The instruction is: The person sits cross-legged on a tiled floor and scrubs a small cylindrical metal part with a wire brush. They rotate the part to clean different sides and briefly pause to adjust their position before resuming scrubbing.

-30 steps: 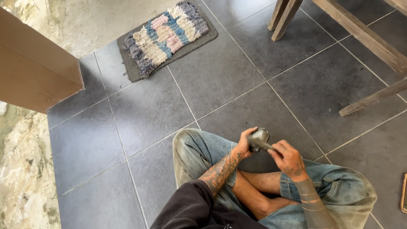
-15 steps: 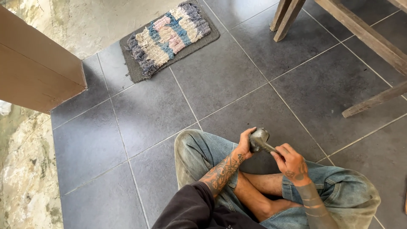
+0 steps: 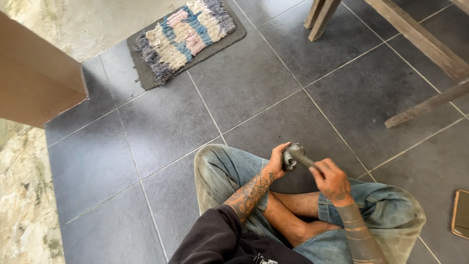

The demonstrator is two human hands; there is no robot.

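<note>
Person sitting cross-legged on the grey tile floor [image 3: 161, 122], both hands up in front of the knees, working one small dark tool [image 3: 294, 156] between them. Left hand [image 3: 276, 163] comes in from the lower left, tattooed forearm angled up and to the right, wrist bent, fingers curled around the tool's chunky rounded head from the left side. Right hand [image 3: 332, 180] sits to the right and a touch nearer, knuckles up, forearm running down toward the near edge, fingers closed over the tool's slim shaft. So that's a two-handed grip, both hands closed tight on it. The tool hangs above the gap between the knees, over the jeans [image 3: 220, 171], not touching the floor. Its long axis runs on a diagonal: fat head at the far left, shaft slanting down to the near right into the right fist. What kind of head it is, can't tell, it's too small and half covered. Around the scene: a striped rag mat [image 3: 185, 36] far left on the tiles, wooden furniture legs [image 3: 415, 39] far right, a tan board [image 3: 34, 83] at the left edge, and a flat brown-edged object [image 3: 461, 214] on the floor at the near right.
</note>
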